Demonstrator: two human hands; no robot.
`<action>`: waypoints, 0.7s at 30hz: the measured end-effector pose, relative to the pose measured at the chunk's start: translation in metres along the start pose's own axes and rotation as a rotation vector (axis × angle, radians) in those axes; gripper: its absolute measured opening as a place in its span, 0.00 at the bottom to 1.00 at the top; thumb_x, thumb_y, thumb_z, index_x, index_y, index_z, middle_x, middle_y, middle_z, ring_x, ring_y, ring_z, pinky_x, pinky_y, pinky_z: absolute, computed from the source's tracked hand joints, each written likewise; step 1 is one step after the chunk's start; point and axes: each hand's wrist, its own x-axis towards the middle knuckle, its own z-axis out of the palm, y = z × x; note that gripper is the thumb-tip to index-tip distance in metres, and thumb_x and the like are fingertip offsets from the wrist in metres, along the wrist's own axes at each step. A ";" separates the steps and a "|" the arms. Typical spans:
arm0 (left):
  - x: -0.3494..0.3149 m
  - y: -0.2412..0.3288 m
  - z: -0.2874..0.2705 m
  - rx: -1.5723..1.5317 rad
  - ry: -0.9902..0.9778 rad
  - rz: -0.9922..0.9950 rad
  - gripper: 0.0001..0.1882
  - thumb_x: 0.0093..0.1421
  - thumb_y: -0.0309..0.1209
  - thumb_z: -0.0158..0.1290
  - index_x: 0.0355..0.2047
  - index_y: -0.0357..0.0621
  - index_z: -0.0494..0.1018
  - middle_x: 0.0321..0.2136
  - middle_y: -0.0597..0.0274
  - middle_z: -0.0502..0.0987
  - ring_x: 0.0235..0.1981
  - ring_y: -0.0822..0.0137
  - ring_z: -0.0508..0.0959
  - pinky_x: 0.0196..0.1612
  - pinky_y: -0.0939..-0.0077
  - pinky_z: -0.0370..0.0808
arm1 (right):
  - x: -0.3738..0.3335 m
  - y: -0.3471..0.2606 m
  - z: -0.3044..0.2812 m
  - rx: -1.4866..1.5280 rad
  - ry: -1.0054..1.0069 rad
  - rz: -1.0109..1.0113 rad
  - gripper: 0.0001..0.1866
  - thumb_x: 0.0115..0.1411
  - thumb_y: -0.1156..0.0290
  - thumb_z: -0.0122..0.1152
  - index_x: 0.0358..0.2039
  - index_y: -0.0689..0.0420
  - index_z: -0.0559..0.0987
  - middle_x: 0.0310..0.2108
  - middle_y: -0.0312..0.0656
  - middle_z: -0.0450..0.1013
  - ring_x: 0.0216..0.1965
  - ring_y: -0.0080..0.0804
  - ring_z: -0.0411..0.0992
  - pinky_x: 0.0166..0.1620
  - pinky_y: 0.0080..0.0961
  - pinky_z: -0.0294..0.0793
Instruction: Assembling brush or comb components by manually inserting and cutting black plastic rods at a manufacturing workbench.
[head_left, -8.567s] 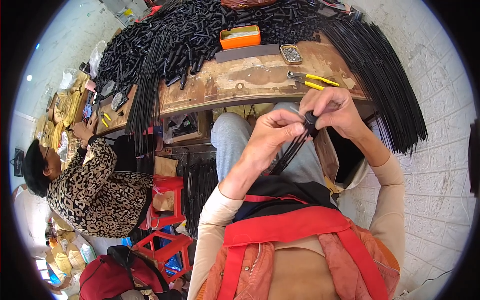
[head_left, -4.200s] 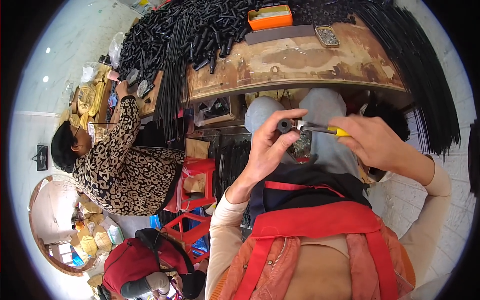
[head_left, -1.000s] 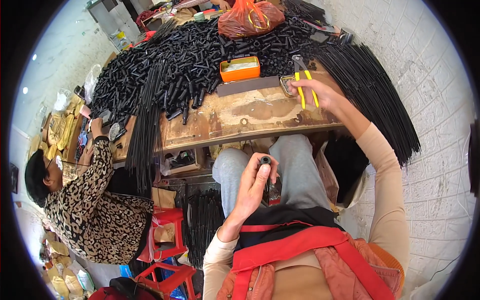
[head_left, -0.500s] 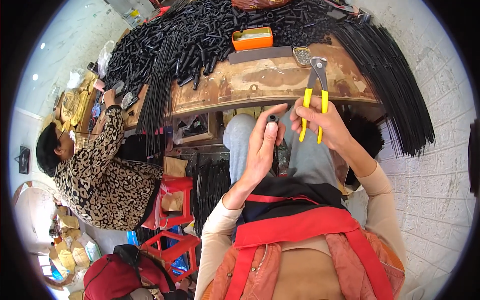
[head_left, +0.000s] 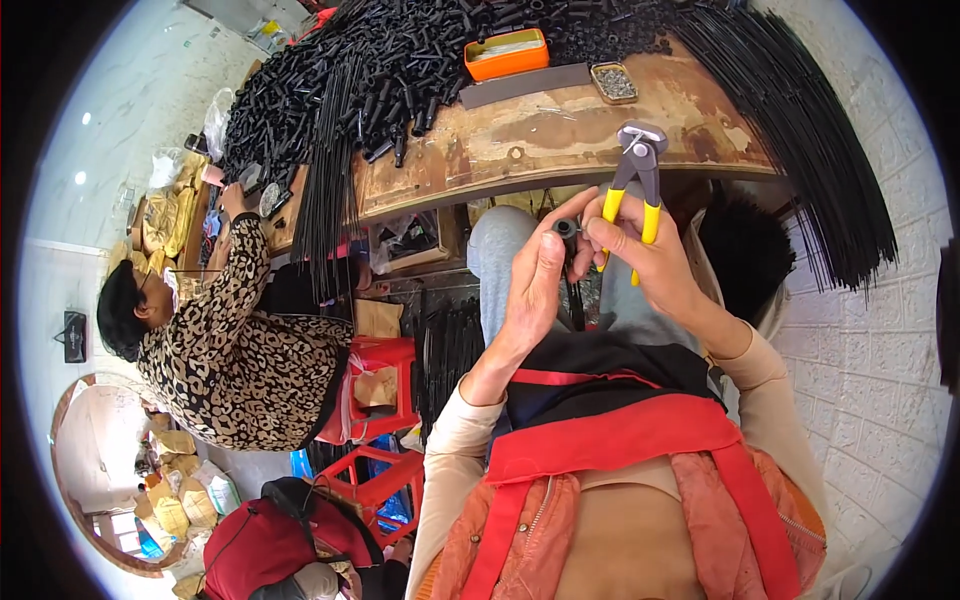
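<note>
While the right hand [head_left: 640, 250] has brought the yellow-handled pincers [head_left: 635, 180] back from the workbench [head_left: 560, 135] to the lap, the fitting can go on; its fingers wrap the handles, jaws pointing up and away. The left hand [head_left: 535, 290] pinches a small black tube [head_left: 567, 228] at its fingertips, between the two hands, open end facing the pincers; its long axis I cannot tell.

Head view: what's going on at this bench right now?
A seated person's left hand holds a small black tube piece above the lap. Their right hand grips yellow-handled pincers, jaws pointing up toward the wooden bench, which is heaped with black tubes. A second person works at the bench's left end.
</note>
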 end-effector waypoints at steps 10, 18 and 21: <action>-0.001 0.002 -0.004 0.002 -0.003 0.002 0.34 0.71 0.52 0.32 0.62 0.32 0.60 0.25 0.69 0.66 0.27 0.77 0.64 0.29 0.84 0.61 | 0.001 -0.004 0.005 0.015 -0.022 0.032 0.10 0.64 0.66 0.57 0.33 0.60 0.73 0.28 0.36 0.70 0.27 0.23 0.72 0.33 0.20 0.66; -0.001 0.000 -0.009 -0.024 -0.023 0.013 0.34 0.72 0.52 0.31 0.62 0.33 0.60 0.26 0.69 0.67 0.27 0.78 0.64 0.29 0.84 0.60 | 0.004 -0.004 0.007 -0.020 -0.046 0.034 0.10 0.64 0.66 0.57 0.34 0.60 0.73 0.27 0.36 0.71 0.27 0.25 0.74 0.33 0.19 0.66; 0.000 0.002 -0.009 -0.033 -0.013 -0.005 0.34 0.71 0.52 0.31 0.63 0.33 0.59 0.26 0.69 0.67 0.27 0.78 0.65 0.29 0.84 0.60 | 0.005 -0.002 0.008 -0.012 -0.038 0.033 0.10 0.64 0.66 0.57 0.33 0.60 0.73 0.27 0.36 0.71 0.27 0.25 0.74 0.33 0.19 0.66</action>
